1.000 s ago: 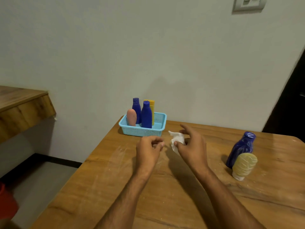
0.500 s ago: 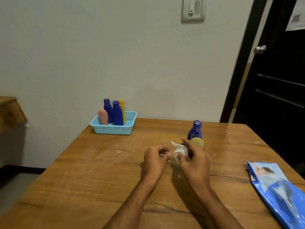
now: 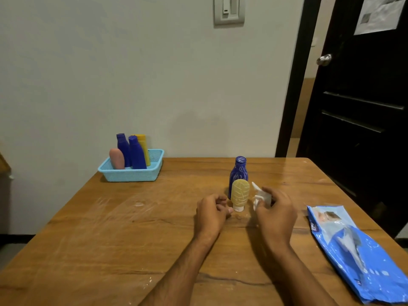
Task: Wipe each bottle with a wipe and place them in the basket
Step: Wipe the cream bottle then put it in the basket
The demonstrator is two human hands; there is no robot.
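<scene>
We hold the wipe (image 3: pixel 260 196) bunched in right hand (image 3: pixel 276 212); left hand (image 3: pixel 210 214), fingers curled on nothing, sits beside the yellow bottle (image 3: pixel 240 194) on the bench (image 3: pixel 132 228). Four bottles fill the basket (image 3: pixel 132 174). Next: left grips yellow bottle, we judge.

A blue wipes packet (image 3: pixel 357 252) lies flat on the wooden surface (image 3: pixel 110 239), right of the hands. Beyond them, a wall switch (image 3: pixel 229 10); farther right, a black door (image 3: pixel 362 107) with a round knob (image 3: pixel 323 60).
</scene>
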